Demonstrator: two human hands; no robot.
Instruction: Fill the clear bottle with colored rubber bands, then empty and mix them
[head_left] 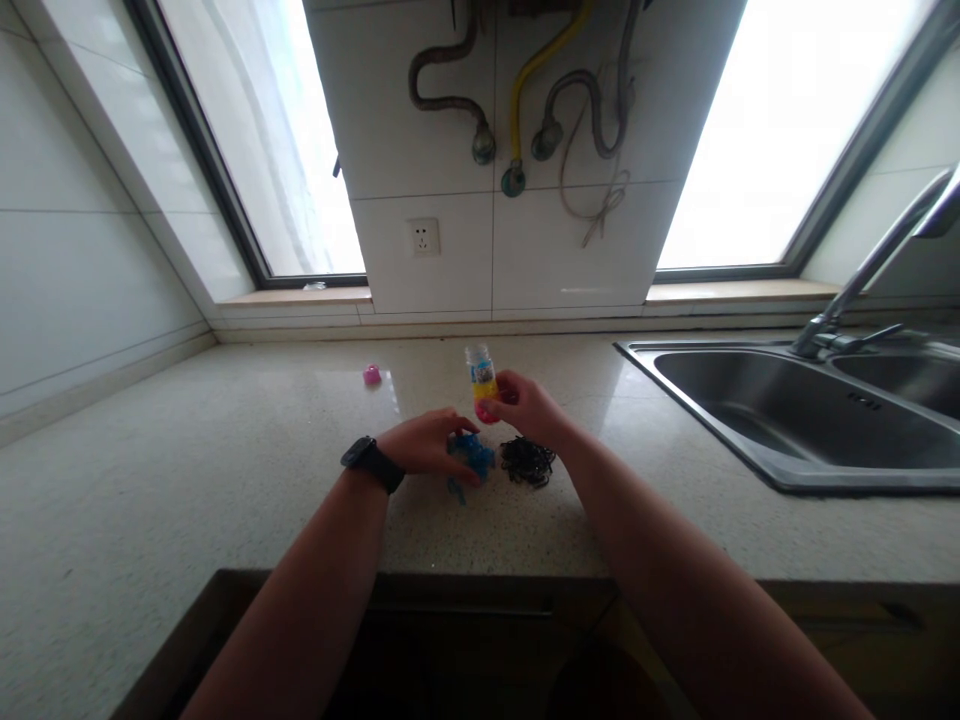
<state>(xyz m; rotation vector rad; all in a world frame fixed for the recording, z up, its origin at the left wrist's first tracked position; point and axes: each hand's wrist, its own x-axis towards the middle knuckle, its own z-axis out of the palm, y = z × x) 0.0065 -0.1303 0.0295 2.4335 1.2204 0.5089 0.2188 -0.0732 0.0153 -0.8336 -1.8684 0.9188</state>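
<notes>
Upright, slightly tilted, a small clear bottle with pink, yellow and blue layers is held near its base by my right hand. Its mouth is uncapped and faces up. My left hand, with a dark watch on the wrist, has thumb and fingers curled around a loose pile of blue rubber bands on the counter. Some bands are hidden under the fingers. Just right of that pile lies a heap of black rubber bands, untouched by either hand. A small pink cap rests farther back on the left.
The speckled pale countertop runs to a dark front edge. A steel double sink with a tall faucet is set in at the right. Pipes and a wall socket are on the tiled wall between two windows.
</notes>
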